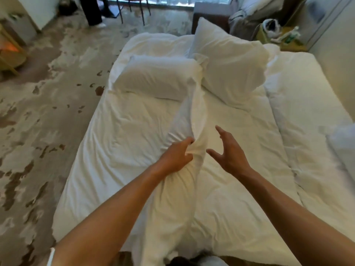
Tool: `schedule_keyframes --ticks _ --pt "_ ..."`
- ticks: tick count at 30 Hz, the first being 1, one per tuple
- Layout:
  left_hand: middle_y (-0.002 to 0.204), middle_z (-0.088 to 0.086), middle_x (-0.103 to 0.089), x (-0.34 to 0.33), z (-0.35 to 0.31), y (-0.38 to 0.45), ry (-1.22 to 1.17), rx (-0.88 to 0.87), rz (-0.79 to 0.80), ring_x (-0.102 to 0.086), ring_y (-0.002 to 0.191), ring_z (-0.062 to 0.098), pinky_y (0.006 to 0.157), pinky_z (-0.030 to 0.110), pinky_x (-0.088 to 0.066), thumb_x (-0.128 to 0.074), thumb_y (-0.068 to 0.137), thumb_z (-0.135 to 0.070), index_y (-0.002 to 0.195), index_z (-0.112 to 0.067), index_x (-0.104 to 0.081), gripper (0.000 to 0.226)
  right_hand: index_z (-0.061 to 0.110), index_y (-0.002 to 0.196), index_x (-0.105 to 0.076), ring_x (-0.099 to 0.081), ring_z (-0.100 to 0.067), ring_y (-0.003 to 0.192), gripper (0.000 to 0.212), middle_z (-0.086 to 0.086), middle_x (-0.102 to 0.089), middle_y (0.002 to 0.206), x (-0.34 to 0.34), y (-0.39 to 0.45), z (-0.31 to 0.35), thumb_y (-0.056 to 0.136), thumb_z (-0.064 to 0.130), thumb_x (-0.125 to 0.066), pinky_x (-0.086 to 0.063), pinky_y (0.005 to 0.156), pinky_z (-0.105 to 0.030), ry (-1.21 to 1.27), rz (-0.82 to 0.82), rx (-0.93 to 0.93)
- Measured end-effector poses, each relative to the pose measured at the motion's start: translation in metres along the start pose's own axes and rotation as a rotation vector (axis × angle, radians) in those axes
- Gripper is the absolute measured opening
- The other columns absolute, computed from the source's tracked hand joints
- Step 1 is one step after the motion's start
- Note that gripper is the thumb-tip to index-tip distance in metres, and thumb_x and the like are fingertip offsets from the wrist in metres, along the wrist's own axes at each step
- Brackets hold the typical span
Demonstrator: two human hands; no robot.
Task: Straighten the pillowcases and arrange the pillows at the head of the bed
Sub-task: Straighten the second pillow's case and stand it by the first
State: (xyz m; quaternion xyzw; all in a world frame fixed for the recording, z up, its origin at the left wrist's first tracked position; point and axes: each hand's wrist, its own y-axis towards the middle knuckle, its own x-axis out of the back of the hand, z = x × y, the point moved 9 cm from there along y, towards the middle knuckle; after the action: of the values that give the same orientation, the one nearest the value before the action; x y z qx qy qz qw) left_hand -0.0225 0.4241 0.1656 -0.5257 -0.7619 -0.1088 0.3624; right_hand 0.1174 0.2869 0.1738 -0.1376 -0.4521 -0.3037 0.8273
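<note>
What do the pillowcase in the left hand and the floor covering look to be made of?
Pillowcase: thin white woven cloth, probably cotton, matte; it bunches into fine creases where the left hand grips it. Floor: seemingly carpet, beige with brown blotches and no glare; blur leaves this open.

Mottled beige-brown carpet (38,116); window (153,0) far side; chair legs (132,14) before it.

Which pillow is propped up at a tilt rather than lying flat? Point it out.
The right-hand pillow, far side of the bed: it leans upward, corner raised. The left pillow lies flat.

Left hand (175,155) curled, pinching; right hand (225,150) spread, fingers apart.
</note>
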Motion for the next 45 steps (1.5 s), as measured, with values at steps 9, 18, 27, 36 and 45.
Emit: schedule_keyframes --ticks 9,18,27,36,45 --pt "0.067 -0.012 -0.044 -0.071 -0.095 -0.015 0.38 -0.297 0.226 -0.049 0.067 0.017 0.062 0.035 -0.043 -0.061 0.095 -0.04 0.126 -0.035 -0.05 0.033 0.027 0.144 -0.059 -0.03 -0.025 0.156 0.072 -0.003 -0.045 0.161 0.064 -0.054 -0.059 0.084 0.065 -0.072 -0.022 0.127 -0.052 -0.208 0.138 0.239" --pt "0.104 0.007 -0.069 -0.159 -0.059 -0.033 0.524 -0.133 0.332 -0.064 0.09 0.029 0.07 0.037 -0.044 -0.057 0.097 -0.051 0.124 -0.029 -0.049 0.036 0.02 0.092 -0.065 -0.063 -0.023 0.083 0.024 0.007 -0.059 0.087 0.015 -0.135 -0.142 0.099 0.043 -0.064 -0.05 0.068 -0.038 0.005 0.178 0.009" --pt "0.095 -0.004 -0.064 -0.126 -0.046 -0.028 0.542 -0.032 0.124 -0.063 0.088 0.022 0.069 0.036 -0.048 -0.056 0.097 -0.032 0.101 -0.022 -0.065 0.014 0.023 0.089 -0.067 -0.058 -0.022 0.077 0.013 0.007 -0.068 0.082 0.017 -0.139 -0.144 0.097 0.033 -0.067 -0.035 0.073 -0.037 0.02 -0.145 -0.098" --pt "0.099 0.0 -0.063 -0.11 -0.045 -0.036 0.675 -0.025 -0.047 -0.055 0.095 0.023 0.08 0.039 -0.048 -0.054 0.101 -0.03 0.103 -0.018 -0.068 0.019 0.022 0.091 -0.071 -0.06 -0.026 0.079 0.008 0.005 -0.07 0.085 0.02 -0.133 -0.143 0.096 0.027 -0.068 -0.043 0.074 -0.041 -0.121 -0.084 -0.13" --pt "0.108 -0.002 -0.059 -0.111 -0.03 -0.044 0.5 0.032 0.059 -0.056 0.099 0.022 0.074 0.039 -0.052 -0.051 0.103 -0.034 0.115 -0.025 -0.057 0.017 0.02 0.092 -0.054 -0.06 -0.03 0.082 0.019 0.002 -0.06 0.07 0.018 -0.123 -0.139 0.108 0.029 -0.048 -0.045 0.111 -0.043 -0.032 0.062 -0.161"
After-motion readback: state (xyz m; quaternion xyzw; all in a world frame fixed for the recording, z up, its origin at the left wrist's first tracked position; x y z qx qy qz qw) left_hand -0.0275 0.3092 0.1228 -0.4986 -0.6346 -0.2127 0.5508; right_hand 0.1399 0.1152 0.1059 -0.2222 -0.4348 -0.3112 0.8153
